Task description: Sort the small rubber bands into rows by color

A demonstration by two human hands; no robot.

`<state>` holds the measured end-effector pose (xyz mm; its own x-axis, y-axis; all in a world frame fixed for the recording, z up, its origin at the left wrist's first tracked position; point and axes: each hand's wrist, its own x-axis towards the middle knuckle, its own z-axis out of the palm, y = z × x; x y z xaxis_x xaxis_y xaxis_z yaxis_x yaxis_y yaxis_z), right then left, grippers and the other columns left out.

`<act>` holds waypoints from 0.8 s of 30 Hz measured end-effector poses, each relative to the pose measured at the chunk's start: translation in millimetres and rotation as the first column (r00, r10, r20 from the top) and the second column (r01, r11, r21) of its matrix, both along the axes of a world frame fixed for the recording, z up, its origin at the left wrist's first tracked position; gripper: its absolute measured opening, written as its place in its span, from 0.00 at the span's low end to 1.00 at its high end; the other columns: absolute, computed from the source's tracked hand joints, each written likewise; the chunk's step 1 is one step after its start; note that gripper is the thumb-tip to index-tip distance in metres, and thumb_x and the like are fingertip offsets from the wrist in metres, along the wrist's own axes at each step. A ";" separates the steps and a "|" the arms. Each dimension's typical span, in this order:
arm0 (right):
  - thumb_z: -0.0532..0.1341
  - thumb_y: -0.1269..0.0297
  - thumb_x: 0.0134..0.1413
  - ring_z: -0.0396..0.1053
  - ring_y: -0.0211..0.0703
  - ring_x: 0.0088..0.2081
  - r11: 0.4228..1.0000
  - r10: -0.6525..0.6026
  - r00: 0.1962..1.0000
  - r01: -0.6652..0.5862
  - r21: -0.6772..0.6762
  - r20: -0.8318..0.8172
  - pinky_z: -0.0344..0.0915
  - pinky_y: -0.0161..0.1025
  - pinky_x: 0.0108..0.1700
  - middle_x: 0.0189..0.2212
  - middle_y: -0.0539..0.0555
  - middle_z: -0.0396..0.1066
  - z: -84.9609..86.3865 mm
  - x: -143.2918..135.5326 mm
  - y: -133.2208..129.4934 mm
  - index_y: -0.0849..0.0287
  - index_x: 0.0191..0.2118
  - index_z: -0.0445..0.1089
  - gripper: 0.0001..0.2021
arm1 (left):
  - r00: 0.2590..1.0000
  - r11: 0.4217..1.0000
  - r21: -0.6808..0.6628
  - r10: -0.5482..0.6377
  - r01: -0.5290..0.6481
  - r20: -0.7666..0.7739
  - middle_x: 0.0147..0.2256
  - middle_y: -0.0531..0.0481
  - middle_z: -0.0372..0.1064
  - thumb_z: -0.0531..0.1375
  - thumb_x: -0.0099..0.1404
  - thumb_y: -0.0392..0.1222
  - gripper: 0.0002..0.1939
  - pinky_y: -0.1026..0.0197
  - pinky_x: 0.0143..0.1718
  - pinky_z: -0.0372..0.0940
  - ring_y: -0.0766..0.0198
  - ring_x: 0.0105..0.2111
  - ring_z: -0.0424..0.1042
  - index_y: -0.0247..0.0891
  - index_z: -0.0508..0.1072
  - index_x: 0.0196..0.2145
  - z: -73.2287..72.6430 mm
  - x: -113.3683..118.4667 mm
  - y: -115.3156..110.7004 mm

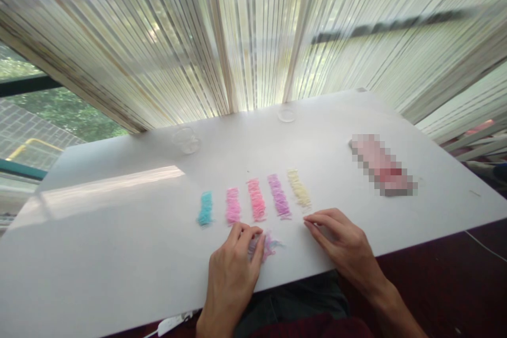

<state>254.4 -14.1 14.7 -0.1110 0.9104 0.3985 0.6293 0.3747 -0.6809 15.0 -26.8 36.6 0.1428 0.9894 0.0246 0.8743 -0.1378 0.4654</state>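
Observation:
Thin, short coloured strands, too small to name surely, lie in several neat strips on the white table. From left to right they are a turquoise strip (205,208), a pink strip (233,205), a coral strip (256,199), a purple strip (279,197) and a pale yellow strip (298,188). My left hand (236,261) curls over a loose mixed heap (270,245) of lilac, pink and blue strands, thumb and fingertips drawn together at its edge. Just below the yellow strip, my right hand (343,237) pinches thumb against forefinger; anything between them is too small to see.
Toward the back of the white table (119,253) lie a clear round dish (187,140) and a smaller clear disc (286,115). A blurred-out pinkish rectangular object (382,166) is at the right. String curtains (253,37) hang along the far edge. A white plug strip (174,323) shows below the front edge.

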 end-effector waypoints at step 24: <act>0.64 0.69 0.65 0.76 0.45 0.36 0.995 -0.017 0.997 0.024 0.095 -0.076 0.77 0.41 0.39 0.34 0.53 0.77 16.2 -5.4 8.8 0.53 0.43 0.78 0.06 | 0.871 0.960 0.279 -0.134 -0.004 0.472 0.38 0.50 0.78 0.61 0.73 0.35 0.04 0.67 0.33 0.70 0.67 0.32 0.75 0.41 0.76 0.42 3.2 -4.1 -1.1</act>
